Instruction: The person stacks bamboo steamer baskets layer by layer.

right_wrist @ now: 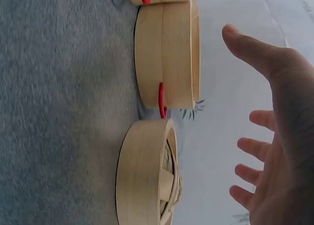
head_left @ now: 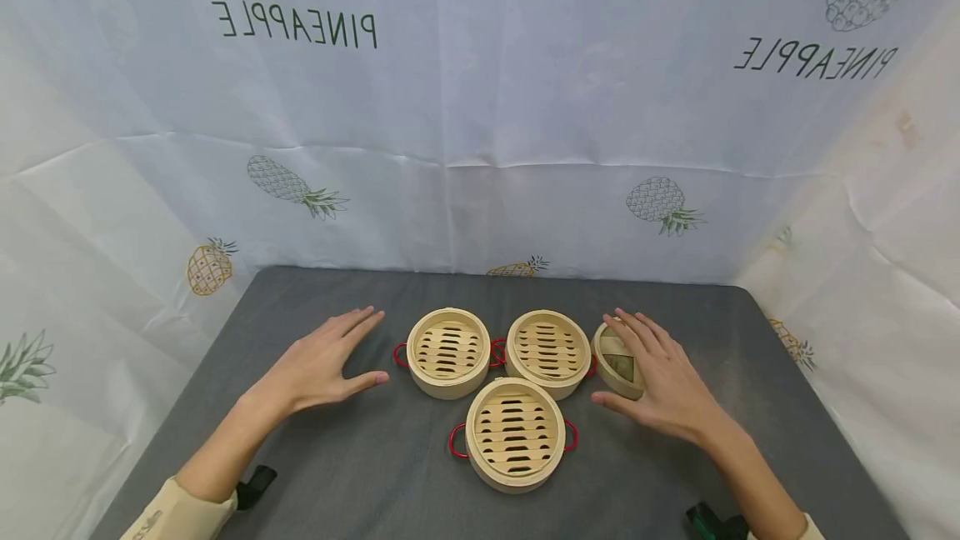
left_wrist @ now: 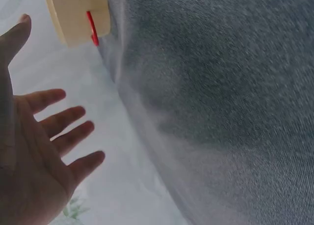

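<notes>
Three small round bamboo steamer baskets with slatted bottoms and red handles sit on a grey table: a left one (head_left: 448, 352), a middle one (head_left: 548, 352) and a front one (head_left: 515, 433). Right of them lies a bamboo steamer lid (head_left: 622, 363) with a woven top, partly covered in the head view by my right hand (head_left: 660, 377). That hand hovers over the lid, fingers spread, holding nothing; in the right wrist view its fingers stand apart from the lid (right_wrist: 142, 176). My left hand (head_left: 322, 365) is held over the table left of the left basket, fingers straight, thumb out, nothing in it.
The grey cloth-covered table (head_left: 360, 473) ends at a white curtain (head_left: 480, 123) printed with pineapples, which hangs behind it and along both sides. Dark straps (head_left: 257, 487) show at both wrists. The left and middle baskets' red handles (head_left: 498, 352) meet between them.
</notes>
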### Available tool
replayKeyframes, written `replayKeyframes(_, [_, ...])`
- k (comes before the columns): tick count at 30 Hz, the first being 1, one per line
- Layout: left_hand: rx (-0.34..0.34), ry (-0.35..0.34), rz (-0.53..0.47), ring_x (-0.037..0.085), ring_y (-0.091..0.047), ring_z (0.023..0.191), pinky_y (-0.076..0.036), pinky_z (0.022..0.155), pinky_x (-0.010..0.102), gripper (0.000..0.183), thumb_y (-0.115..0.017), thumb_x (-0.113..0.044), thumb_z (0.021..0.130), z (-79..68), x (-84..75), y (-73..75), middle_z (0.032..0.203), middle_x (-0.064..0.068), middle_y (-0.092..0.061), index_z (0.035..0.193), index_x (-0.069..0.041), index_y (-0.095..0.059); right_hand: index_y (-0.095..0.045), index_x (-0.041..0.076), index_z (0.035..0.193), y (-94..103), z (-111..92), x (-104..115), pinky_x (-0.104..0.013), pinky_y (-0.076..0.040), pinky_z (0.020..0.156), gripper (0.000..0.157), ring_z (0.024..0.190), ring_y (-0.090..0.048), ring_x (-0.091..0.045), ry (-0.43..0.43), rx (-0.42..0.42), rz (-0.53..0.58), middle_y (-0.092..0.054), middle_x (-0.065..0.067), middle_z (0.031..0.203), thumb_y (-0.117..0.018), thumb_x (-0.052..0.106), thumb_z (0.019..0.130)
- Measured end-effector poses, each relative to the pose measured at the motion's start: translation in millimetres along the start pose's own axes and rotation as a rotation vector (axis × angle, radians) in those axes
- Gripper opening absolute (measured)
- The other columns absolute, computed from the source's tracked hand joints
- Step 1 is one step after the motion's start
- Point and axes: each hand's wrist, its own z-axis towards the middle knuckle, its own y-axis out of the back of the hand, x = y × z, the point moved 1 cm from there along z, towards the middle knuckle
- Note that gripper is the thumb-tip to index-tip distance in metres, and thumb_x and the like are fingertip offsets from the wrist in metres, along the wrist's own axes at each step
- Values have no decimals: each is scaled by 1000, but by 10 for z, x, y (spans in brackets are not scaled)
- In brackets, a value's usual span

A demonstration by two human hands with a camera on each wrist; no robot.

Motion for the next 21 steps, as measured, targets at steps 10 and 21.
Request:
replayKeyframes(10, [36,8,-230,45,-61,142,-55,110,68,79,-80,-44,98,74,-56,-52,156,22,-59,159,-2,-51,-38,33,168,-19,-31,107,-82,-35,112,107,157,-37,-48,2,28,222,-44,-9,171,-94,52,80])
replayKeyframes(21, [80,-44,-393,43,-67,134,-60,106,60,71,-82,-29,98,122,-62,-113,151,24,-63,153,6,-54,-43,35,164,-37,-107,244,-72,-42,111,101,152,-43,-33,-8,33,352,-51,-4,162,-98,43,79])
